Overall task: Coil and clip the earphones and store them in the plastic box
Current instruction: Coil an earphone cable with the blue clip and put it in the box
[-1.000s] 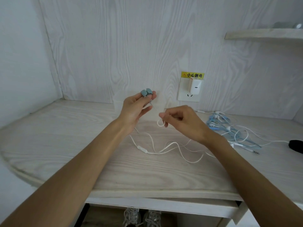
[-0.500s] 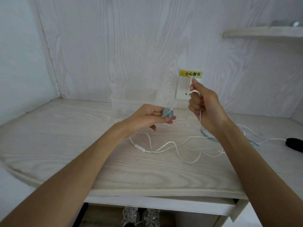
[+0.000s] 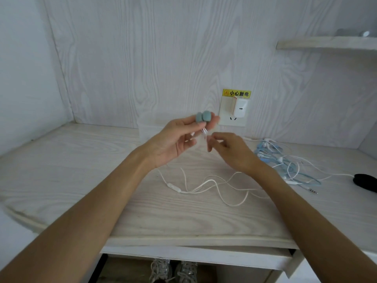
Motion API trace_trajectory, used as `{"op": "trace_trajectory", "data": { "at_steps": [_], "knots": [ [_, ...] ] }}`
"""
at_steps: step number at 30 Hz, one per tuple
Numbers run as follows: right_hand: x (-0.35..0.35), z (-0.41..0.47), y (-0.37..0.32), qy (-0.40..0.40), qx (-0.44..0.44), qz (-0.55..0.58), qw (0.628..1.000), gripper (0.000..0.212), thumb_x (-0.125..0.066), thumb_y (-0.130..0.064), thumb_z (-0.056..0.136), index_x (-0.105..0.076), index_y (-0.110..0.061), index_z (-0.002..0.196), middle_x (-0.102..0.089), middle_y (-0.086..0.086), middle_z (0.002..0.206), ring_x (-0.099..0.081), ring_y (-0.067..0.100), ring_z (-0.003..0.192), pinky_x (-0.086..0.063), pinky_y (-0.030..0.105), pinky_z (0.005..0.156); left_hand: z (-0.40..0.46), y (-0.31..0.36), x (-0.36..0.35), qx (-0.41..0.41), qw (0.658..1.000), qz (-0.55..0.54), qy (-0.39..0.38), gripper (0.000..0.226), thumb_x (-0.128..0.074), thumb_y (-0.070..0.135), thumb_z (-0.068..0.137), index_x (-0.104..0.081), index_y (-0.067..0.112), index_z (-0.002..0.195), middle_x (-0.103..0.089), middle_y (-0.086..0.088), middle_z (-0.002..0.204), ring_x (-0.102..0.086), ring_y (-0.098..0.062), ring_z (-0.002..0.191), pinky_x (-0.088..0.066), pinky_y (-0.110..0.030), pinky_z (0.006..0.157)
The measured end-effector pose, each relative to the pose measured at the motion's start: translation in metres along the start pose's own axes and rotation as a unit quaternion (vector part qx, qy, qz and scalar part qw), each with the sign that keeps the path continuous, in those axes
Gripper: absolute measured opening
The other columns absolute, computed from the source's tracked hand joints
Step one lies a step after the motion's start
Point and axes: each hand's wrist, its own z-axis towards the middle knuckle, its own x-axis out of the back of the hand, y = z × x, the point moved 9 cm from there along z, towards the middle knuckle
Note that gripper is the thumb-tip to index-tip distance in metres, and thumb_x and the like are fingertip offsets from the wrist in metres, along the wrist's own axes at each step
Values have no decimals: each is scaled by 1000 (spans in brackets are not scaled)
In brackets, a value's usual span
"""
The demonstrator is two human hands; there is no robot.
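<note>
At frame centre the teal clip (image 3: pixel 203 116) is pinched in the left hand (image 3: pixel 175 139), while the white earphone cord (image 3: pixel 206 184) is nipped by the right hand (image 3: pixel 230 150). Most cord lies loose on the surface (image 3: pixel 81 170), so even loops should be wound with steady tension; the plastic box (image 3: pixel 149 127) is faintly seen behind.

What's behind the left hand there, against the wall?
A clear plastic box stands on the desk against the wall, just behind the left hand. Only its left part shows; the hand covers the rest, and I cannot tell whether anything is inside.
</note>
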Motion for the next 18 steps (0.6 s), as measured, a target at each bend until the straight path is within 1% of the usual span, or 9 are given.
{"op": "trace_trajectory", "data": {
  "at_steps": [1,3,6,9,11,12,13,15,18],
  "knots": [
    [-6,-2,-9,-20,21,14,999,36,-45,-32,98,-59,-16,70,-36,-7,41,-35,7,37,-27,16,46,2,1,10,-14,999,-9,35,30,-55,10,89,-63,14,118,-69,6,116,-62,3,106,-49,-6,58],
    [-11,-5,-22,-33,56,31,997,36,-44,-30,99,-61,-11,73,-36,-6,46,-35,8,40,-30,15,48,3,2,26,-35,994,29,98,31,-53,11,94,-60,12,124,-67,6,121,-59,2,113,-49,-7,66],
    [-13,-8,-31,-45,80,19,996,34,-42,-27,100,-67,-11,84,-36,-9,49,-37,6,45,-32,14,51,2,1,36,-54,977,142,147,31,-53,11,95,-60,12,126,-67,6,121,-61,3,109,-49,-10,69],
    [-5,-9,-30,-41,56,42,997,33,-39,-25,101,-69,-16,89,-39,-6,55,-36,5,49,-31,14,53,3,-6,32,-23,965,221,140,31,-52,7,93,-66,15,120,-71,3,109,-65,-6,102,-51,-14,68],
    [4,-7,-26,-35,31,68,997,36,-39,-24,100,-70,-15,84,-42,-10,55,-39,2,50,-31,13,53,4,-11,27,0,963,241,122,34,-52,2,87,-68,16,114,-69,3,91,-64,-7,88,-50,-15,65],
    [7,-7,-22,-35,18,77,996,37,-40,-23,99,-70,-14,79,-44,-12,52,-40,1,49,-30,12,53,5,-12,25,5,960,256,115,36,-54,0,85,-68,17,113,-68,5,87,-62,-5,84,-50,-15,65],
    [10,-6,-19,-37,7,86,996,38,-42,-23,98,-68,-14,73,-44,-14,49,-39,0,47,-31,13,53,5,-12,23,6,956,272,110,37,-57,-1,85,-67,18,114,-68,7,86,-61,-3,82,-49,-14,64],
    [11,-5,-12,-49,-20,118,992,36,-45,-24,97,-60,-15,65,-41,-14,46,-35,1,44,-30,17,51,4,-13,20,-2,951,297,89,35,-61,5,88,-64,19,120,-71,10,91,-61,4,80,-48,-12,63],
    [10,-6,-2,-82,-73,191,975,29,-47,-23,96,-54,-15,69,-35,-12,47,-27,5,43,-24,20,46,3,-14,18,-10,946,316,77,32,-62,11,91,-63,16,123,-72,6,102,-63,9,78,-46,-10,59]
  ]
}}
